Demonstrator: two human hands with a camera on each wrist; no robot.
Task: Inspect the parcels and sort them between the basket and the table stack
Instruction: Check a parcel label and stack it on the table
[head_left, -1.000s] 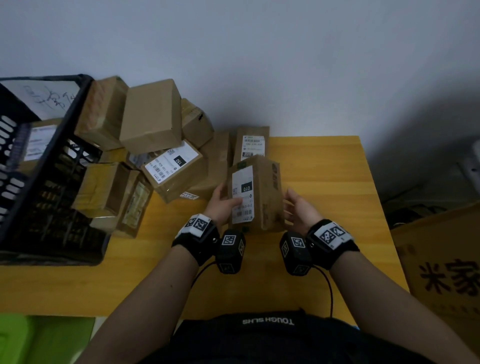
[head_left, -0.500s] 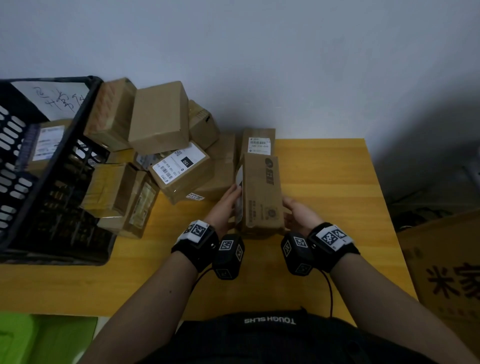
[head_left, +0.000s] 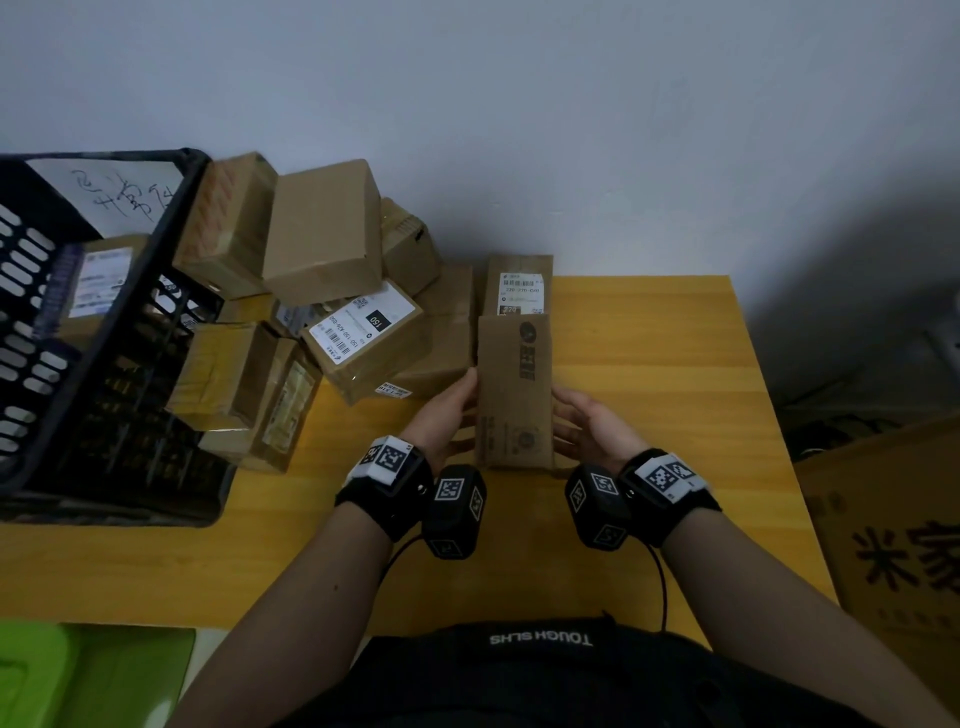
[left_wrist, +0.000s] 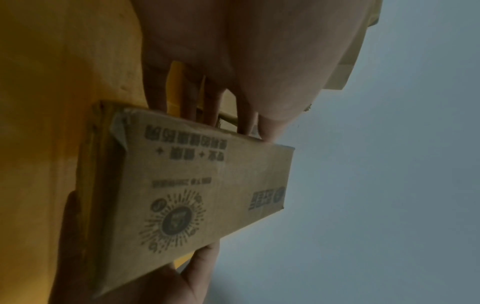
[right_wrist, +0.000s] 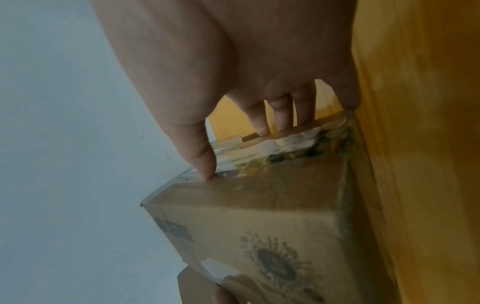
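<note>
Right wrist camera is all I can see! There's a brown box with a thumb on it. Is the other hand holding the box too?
Observer: Yes. In the head view the left hand grips the parcel on its left side, and the right hand grips its right side.
Operator: Where could it go?
Observer: A black basket stands at the left end of the table, with a labelled parcel inside it.
Operator: Any more boxes?
Observer: A pile of parcels is heaped right beside the basket.
</note>
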